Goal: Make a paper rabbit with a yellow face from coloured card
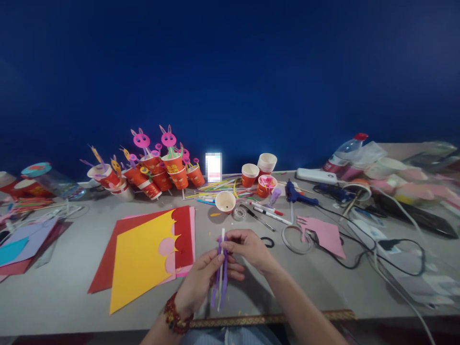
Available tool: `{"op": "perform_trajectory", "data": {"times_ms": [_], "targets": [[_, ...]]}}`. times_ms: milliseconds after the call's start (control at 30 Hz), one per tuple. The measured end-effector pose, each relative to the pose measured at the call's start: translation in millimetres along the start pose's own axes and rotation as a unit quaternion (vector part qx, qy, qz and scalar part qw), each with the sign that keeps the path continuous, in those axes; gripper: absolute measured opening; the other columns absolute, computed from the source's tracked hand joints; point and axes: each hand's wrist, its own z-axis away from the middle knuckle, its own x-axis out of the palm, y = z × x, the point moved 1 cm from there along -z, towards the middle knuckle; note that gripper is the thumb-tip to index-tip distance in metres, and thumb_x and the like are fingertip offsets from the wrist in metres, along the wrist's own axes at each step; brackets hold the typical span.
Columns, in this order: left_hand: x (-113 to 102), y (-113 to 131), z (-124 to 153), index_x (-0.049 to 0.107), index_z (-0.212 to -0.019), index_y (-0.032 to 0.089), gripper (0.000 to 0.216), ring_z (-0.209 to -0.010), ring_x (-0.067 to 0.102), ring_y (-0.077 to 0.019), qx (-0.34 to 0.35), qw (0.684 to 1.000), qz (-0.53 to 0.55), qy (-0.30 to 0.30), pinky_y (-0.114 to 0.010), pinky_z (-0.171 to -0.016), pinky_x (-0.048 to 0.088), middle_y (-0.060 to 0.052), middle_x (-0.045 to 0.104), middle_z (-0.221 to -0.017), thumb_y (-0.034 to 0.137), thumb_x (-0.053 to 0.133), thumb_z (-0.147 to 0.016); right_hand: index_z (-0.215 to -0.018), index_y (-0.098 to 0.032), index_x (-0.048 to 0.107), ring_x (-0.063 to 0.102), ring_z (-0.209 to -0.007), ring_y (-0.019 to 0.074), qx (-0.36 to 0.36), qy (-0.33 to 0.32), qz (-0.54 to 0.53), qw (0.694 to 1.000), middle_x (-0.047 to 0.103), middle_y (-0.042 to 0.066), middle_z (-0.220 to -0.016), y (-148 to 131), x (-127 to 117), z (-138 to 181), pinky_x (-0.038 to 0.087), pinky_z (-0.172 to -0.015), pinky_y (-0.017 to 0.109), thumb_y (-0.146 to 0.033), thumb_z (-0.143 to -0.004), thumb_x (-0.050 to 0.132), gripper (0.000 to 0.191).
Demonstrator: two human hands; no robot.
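Close to the table's front edge, my left hand [201,275] is closed around a few long purple strips [224,282]. A thin white stick [223,234] runs upright along them, its top standing above my fingers. My right hand [249,248] pinches the stick's upper part between thumb and forefinger, its other fingers behind the strips. Both hands touch each other's work at this bundle. Just beyond them stands a paper cup [225,203], seen from above, with a tape roll [239,213] beside it.
Yellow and red card sheets [140,263] lie to the left. Behind them stand decorated red cups [176,165] with pink rabbit faces. Pens [269,213], a blue glue gun [300,195], a tape ring [296,239], cut pink paper [325,235] and cables [359,244] spread rightward.
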Motion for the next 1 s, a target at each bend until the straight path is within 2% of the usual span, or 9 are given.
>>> {"op": "perform_trajectory", "data": {"times_ms": [200,400,500,633,733,867,1000], "targets": [[2,4,-1,0.067,-0.095,0.008,0.031,-0.077,0.075,-0.0246,-0.014,0.999,0.020,-0.024,-0.034,-0.076,0.055,-0.018,0.076,-0.091,0.038,0.067,-0.088,-0.080,-0.014,0.071,0.046,-0.055,0.0105,-0.023,-0.014,0.024,0.999,0.052,-0.004,-0.059,-2,-3,0,0.036,-0.054,0.023,-0.052,-0.077,0.073,0.038],[8,8,3,0.066,-0.097,0.008,0.032,-0.073,0.074,-0.0231,-0.026,0.999,0.032,-0.034,-0.034,-0.074,0.055,-0.019,0.076,-0.090,0.039,0.065,-0.089,-0.094,-0.015,0.075,0.047,-0.060,0.0094,-0.075,-0.014,0.047,0.996,0.052,0.000,-0.079,-5,0,1,0.038,-0.054,0.022,-0.050,-0.082,0.069,0.038],[8,8,4,0.065,-0.096,0.008,0.033,-0.067,0.073,-0.0204,-0.023,0.999,0.022,-0.035,-0.031,-0.069,0.055,-0.017,0.076,-0.085,0.041,0.065,-0.089,-0.097,-0.015,0.075,0.043,-0.054,0.0073,-0.059,-0.027,0.015,0.998,0.051,-0.001,-0.078,-1,1,0,0.036,-0.050,0.022,-0.052,-0.081,0.069,0.041],[7,5,3,0.063,-0.089,0.010,0.034,-0.056,0.070,-0.0183,-0.016,0.999,0.011,-0.035,-0.028,-0.060,0.053,-0.014,0.075,-0.074,0.043,0.064,-0.088,-0.103,-0.014,0.073,0.046,-0.051,0.0080,-0.042,-0.057,-0.024,0.997,0.054,-0.003,-0.067,5,2,-2,0.039,-0.053,0.023,-0.053,-0.081,0.069,0.044],[8,1,1,0.061,-0.084,0.011,0.033,-0.056,0.069,-0.0188,-0.011,1.000,0.002,-0.021,-0.029,-0.059,0.053,-0.014,0.075,-0.073,0.044,0.065,-0.087,-0.097,-0.013,0.072,0.050,-0.051,0.0099,-0.018,-0.042,-0.030,0.999,0.056,-0.003,-0.059,8,2,-2,0.040,-0.054,0.023,-0.053,-0.078,0.072,0.044],[12,-2,0,0.059,-0.083,0.013,0.035,-0.059,0.071,-0.0199,0.000,1.000,-0.013,0.001,-0.029,-0.061,0.054,-0.012,0.075,-0.074,0.046,0.067,-0.085,-0.083,-0.013,0.071,0.048,-0.048,0.0092,0.010,-0.004,-0.027,1.000,0.056,-0.004,-0.055,10,3,-2,0.036,-0.049,0.021,-0.054,-0.074,0.076,0.042],[12,-2,0,0.061,-0.088,0.012,0.035,-0.067,0.073,-0.0213,-0.010,1.000,-0.008,-0.004,-0.031,-0.069,0.055,-0.013,0.076,-0.081,0.046,0.068,-0.084,-0.077,-0.013,0.068,0.044,-0.045,0.0077,0.009,-0.017,-0.026,0.999,0.054,-0.004,-0.054,11,1,-3,0.033,-0.047,0.021,-0.054,-0.075,0.074,0.041]]}}
